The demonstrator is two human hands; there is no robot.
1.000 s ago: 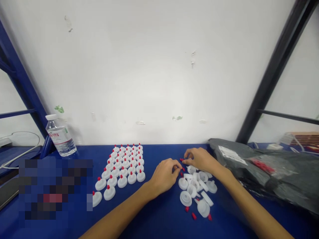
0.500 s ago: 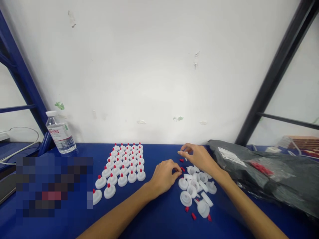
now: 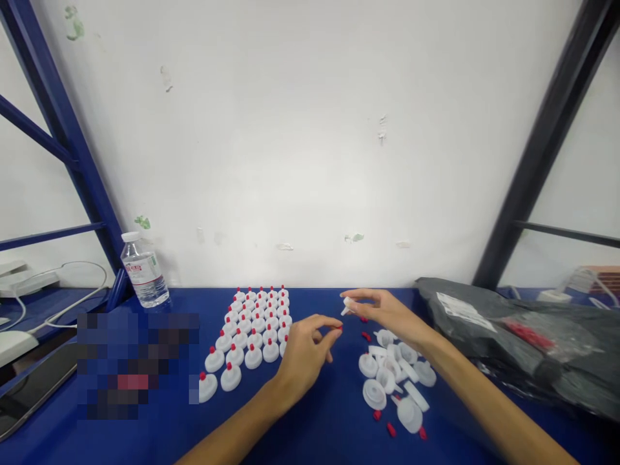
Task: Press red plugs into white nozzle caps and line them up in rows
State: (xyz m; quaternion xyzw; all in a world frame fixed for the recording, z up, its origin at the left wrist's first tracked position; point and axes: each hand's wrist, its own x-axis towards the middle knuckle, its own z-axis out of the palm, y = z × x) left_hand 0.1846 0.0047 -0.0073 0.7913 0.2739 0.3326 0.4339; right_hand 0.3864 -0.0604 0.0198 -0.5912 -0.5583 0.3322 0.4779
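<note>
My left hand (image 3: 306, 349) is raised a little over the middle of the table, its thumb and index finger pinching a small red tip cap (image 3: 340, 327). Across from it, my right hand (image 3: 390, 314) grips a white nozzle lid (image 3: 347, 305), mostly hidden by the fingers. To the left stand rows of white lids (image 3: 252, 356), each upright with a red tip on top. Below my right hand lies a loose heap of white lids (image 3: 374, 392) facing various ways. Several loose red tip caps (image 3: 391, 429) lie around that heap.
A grey plastic bag (image 3: 465, 342) with a clear packet of red pieces (image 3: 530, 336) lies at the right. A water bottle (image 3: 145, 274) stands at the back left, near a blurred-out patch, a phone (image 3: 36, 387) and white cables. A wall rises behind the blue table (image 3: 310, 426).
My left hand has lifted from beside the heap with a red tip cap. The white lid in my right hand shows more now. The view has shifted slightly.
</note>
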